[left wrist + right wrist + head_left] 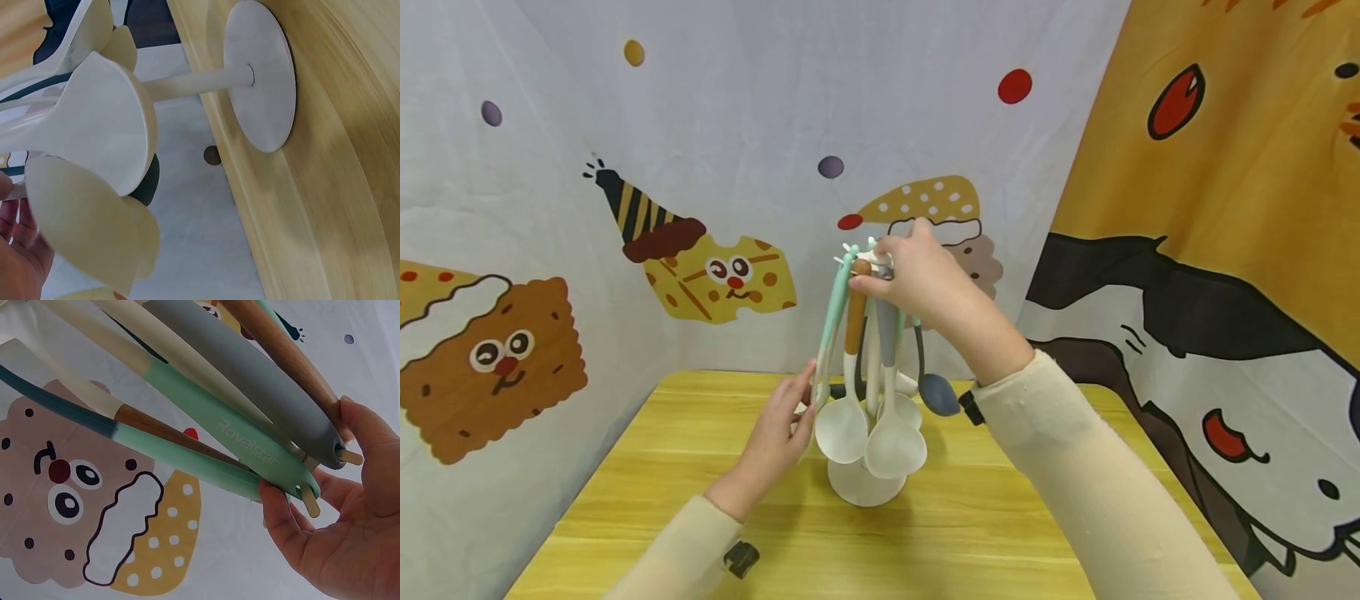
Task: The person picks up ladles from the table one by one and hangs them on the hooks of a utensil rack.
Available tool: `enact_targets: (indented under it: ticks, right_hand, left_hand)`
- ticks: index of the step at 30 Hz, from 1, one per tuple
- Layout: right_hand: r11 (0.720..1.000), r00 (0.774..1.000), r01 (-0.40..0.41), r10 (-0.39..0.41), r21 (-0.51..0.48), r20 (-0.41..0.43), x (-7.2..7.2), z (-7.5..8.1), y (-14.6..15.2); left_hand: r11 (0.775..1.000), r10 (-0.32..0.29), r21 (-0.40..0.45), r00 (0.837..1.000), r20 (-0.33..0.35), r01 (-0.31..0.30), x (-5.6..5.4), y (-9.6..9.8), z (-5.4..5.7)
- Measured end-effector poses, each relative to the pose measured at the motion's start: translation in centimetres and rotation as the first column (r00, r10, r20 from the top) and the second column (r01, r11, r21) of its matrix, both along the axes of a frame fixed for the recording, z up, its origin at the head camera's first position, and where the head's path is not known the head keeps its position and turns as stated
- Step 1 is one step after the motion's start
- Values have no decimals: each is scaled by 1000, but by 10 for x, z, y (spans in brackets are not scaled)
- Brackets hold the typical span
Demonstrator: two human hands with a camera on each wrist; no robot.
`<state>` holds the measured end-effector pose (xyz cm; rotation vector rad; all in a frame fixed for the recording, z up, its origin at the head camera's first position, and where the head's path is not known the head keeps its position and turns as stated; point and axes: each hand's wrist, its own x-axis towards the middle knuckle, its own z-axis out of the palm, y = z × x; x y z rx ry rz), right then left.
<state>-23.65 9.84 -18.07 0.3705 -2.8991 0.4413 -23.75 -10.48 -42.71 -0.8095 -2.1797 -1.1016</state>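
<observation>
A white utensil stand (867, 487) with a round base holds several hanging kitchen utensils. Over its top, my right hand (925, 271) curls its fingers round the hooks. The right thumb touches a wooden handle (281, 350), while other fingertips lie against a mint-green handle (231, 428) marked Royalstar. A grey handle (250, 375) hangs between these two. Lower on the left, my left hand (778, 429) pinches the pale stem of a mint-handled utensil (833, 312). Its cream head (87, 219) is beside the left fingers, partly hiding them in the left wrist view.
Two white ladles, one on the left (841, 431) and one on the right (895, 446), hang at the front. A dark blue-grey ladle (938, 394) is at the right. Beneath is a yellow wooden table (662, 467), with a printed cloth (737, 108) behind it.
</observation>
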Motion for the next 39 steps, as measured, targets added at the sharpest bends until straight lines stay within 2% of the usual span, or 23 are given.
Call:
enact_targets:
  ticks: [7, 14, 18, 25, 28, 35, 39]
  right_hand:
    - [1000, 999, -4, 4, -3, -35, 0, -3, -1]
    - [999, 999, 3, -5, -37, -53, -3, -7, -1]
    - [999, 996, 0, -4, -51, -85, -4, -11, 1]
    - [999, 979, -14, 22, 39, -202, -5, -20, 3]
    - [998, 974, -14, 27, 58, -223, -4, -22, 4]
    - [1000, 978, -31, 30, -1, -207, -4, -29, 9]
    - [995, 974, -74, 59, -60, -220, -5, -33, 12]
  left_hand:
    - [1000, 4, -20, 1000, 9, -4, -3, 10, -3]
    - [999, 26, -31, 995, 93, -23, -2, 14, -4]
    - [999, 29, -31, 993, 117, -25, 0, 12, -5]
    - [1000, 14, -26, 991, 136, -11, 3, 8, -6]
    - [1000, 9, -24, 990, 138, -6, 3, 6, -6]
    - [999, 21, -34, 991, 131, -17, 3, 2, -3]
    - [999, 27, -49, 990, 137, -21, 4, 0, -1]
